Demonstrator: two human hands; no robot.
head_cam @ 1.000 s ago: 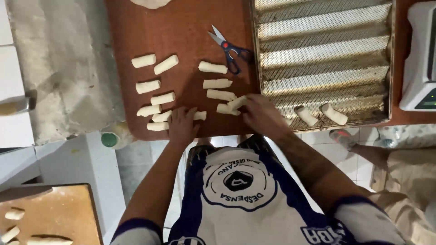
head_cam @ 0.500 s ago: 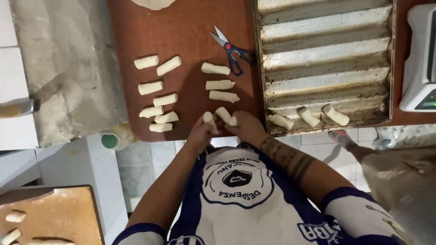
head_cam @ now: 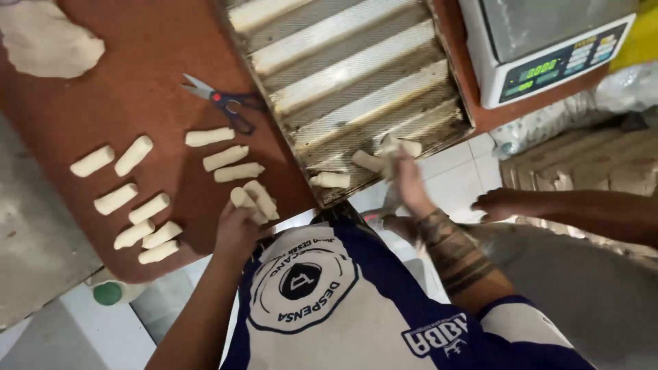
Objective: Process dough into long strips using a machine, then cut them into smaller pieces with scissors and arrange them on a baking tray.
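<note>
My left hand (head_cam: 238, 226) rests at the near edge of the brown board (head_cam: 130, 89), fingers closed around two short dough sticks (head_cam: 255, 200). My right hand (head_cam: 406, 179) reaches over the near end of the corrugated metal baking tray (head_cam: 356, 75) and holds a dough stick (head_cam: 392, 152) over its lowest groove. Two dough sticks (head_cam: 348, 171) lie in that groove. More dough sticks (head_cam: 226, 156) lie in rows on the board, with several more (head_cam: 133, 199) to the left.
Blue-handled scissors (head_cam: 223, 101) lie on the board beside the tray. A lump of dough (head_cam: 48, 41) sits at the board's far left. A digital scale (head_cam: 548, 48) stands right of the tray. Another person's hand (head_cam: 504, 204) reaches in from the right.
My right hand moved from the board to the tray with a dough stick. My left hand stayed at the board edge, holding two sticks. The view shifted right.
</note>
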